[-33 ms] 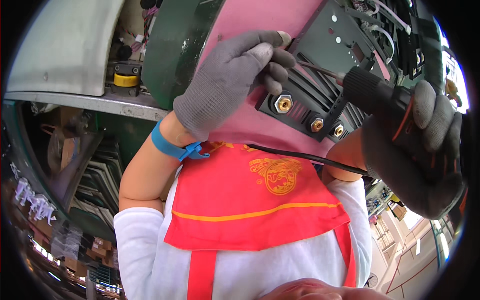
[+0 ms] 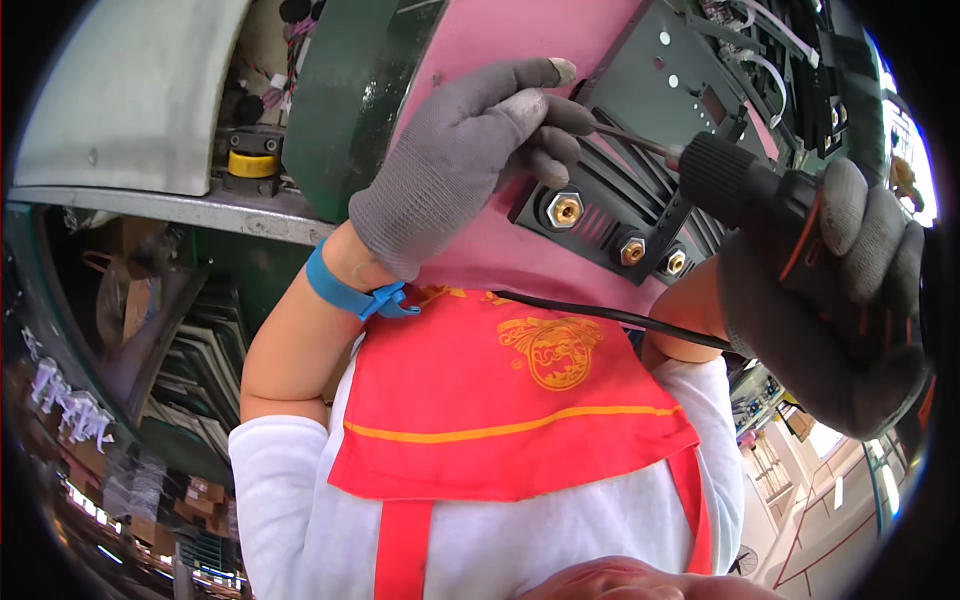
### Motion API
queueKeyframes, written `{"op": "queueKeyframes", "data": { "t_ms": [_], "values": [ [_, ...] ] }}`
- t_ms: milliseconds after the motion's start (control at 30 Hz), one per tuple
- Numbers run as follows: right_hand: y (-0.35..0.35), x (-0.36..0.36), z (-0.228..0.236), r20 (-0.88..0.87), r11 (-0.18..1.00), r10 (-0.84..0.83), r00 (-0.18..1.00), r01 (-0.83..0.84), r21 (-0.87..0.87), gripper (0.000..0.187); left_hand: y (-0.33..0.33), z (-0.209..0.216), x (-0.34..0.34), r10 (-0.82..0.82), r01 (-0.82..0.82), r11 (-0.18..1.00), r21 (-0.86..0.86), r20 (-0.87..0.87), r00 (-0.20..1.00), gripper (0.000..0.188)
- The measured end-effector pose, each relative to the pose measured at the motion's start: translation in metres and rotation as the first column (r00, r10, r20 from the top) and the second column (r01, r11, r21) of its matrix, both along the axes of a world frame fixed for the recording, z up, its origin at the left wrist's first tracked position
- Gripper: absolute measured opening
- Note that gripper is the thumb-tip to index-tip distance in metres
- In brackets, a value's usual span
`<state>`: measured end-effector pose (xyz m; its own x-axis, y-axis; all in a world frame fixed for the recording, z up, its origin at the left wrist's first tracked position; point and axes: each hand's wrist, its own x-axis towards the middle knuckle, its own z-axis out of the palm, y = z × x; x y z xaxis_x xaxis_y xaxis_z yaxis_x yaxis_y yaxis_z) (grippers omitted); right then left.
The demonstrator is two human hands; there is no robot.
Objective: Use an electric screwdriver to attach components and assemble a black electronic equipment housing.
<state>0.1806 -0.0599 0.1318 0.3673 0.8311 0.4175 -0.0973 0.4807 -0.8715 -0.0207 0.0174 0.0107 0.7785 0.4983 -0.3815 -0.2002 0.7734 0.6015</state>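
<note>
In a grey work glove, my left hand [image 2: 455, 150] is over the pink surface, its thumb and index finger bent toward each other and the other fingers curled. Whatever those fingers hold, if anything, is hidden. My right hand [image 2: 815, 310], also gloved, wraps round a black electric screwdriver [image 2: 735, 180] with orange trim. Its long thin bit [image 2: 635, 138] points left, the tip ending at my left fingers. Beneath the bit lies a black metal panel [image 2: 600, 225] with slots and several brass fittings [image 2: 566, 210] with hex nuts.
A pink surface [image 2: 500, 250] lies under the panel. Dark metal parts with white cables [image 2: 770, 80] stand at the far right. A black cord [image 2: 620, 318] crosses before my red apron [image 2: 450, 400]. At left are a green panel [image 2: 350, 110], a metal ledge [image 2: 170, 205] and a yellow-banded part [image 2: 253, 163].
The screwdriver and my right hand have shifted very slightly left. My left hand stays nearly in place.
</note>
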Motion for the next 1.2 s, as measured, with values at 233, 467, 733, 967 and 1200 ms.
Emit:
{"op": "queueKeyframes", "data": {
  "t_ms": [233, 467, 733, 967, 1200],
  "values": [
    [0.008, -0.008, 0.000, -0.055, 0.989, 0.122, 0.991, -0.117, 0.089, 0.021, 0.005, -0.001, 0.003, -0.029, 0.027, 0.996, -0.086, -0.033, 0.999, 0.040],
    [0.010, -0.012, -0.001, -0.093, 0.989, 0.092, 0.991, -0.080, 0.121, 0.022, 0.007, 0.000, 0.002, -0.091, 0.088, 0.987, -0.135, -0.017, 0.996, 0.040],
    [-0.001, -0.014, 0.003, -0.058, 0.967, 0.237, 0.970, -0.241, -0.081, 0.025, 0.009, 0.000, 0.002, -0.066, 0.072, 0.991, -0.112, 0.058, 0.996, 0.042],
    [0.000, -0.007, 0.005, -0.059, 0.971, 0.234, 0.970, -0.237, -0.040, 0.025, 0.007, 0.003, 0.001, -0.065, 0.071, 0.995, -0.071, 0.074, 0.995, 0.040],
    [0.005, -0.009, 0.000, 0.004, 0.982, 0.186, 0.982, -0.186, 0.039, 0.025, 0.001, 0.003, 0.003, -0.025, 0.029, 0.998, -0.049, 0.078, 0.997, 0.041]
  ]
}}
